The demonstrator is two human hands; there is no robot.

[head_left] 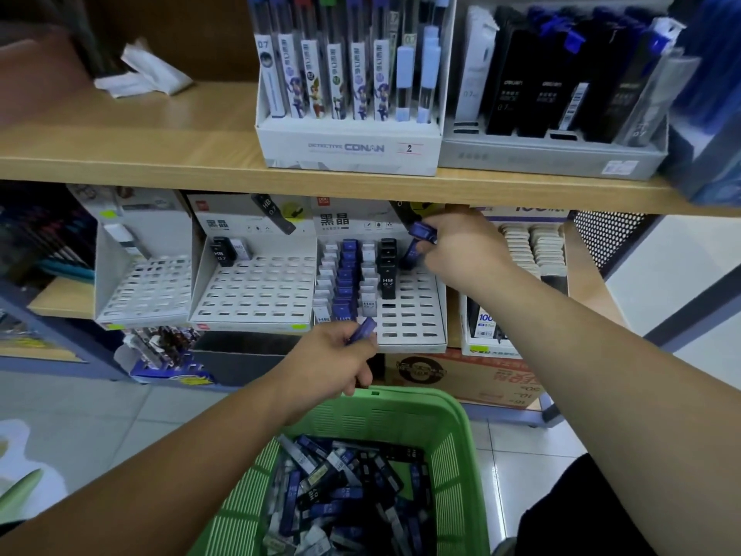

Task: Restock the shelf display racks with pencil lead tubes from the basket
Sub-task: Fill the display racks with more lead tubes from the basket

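The pencil lead tubes (345, 487) lying mixed in the green basket (453, 415) are small stiff plastic cases, probably very light and a little smooth, so a pinch on the flat sides near the middle should be enough. The right hand (465, 250) pinches blue tubes (422, 233) with curled fingers at the back right of the slotted display rack (413, 315), one tilted, its long axis going down toward a slot. The left hand (333, 355) grips a single blue tube (364, 328) that points up and right at the rack's front edge.
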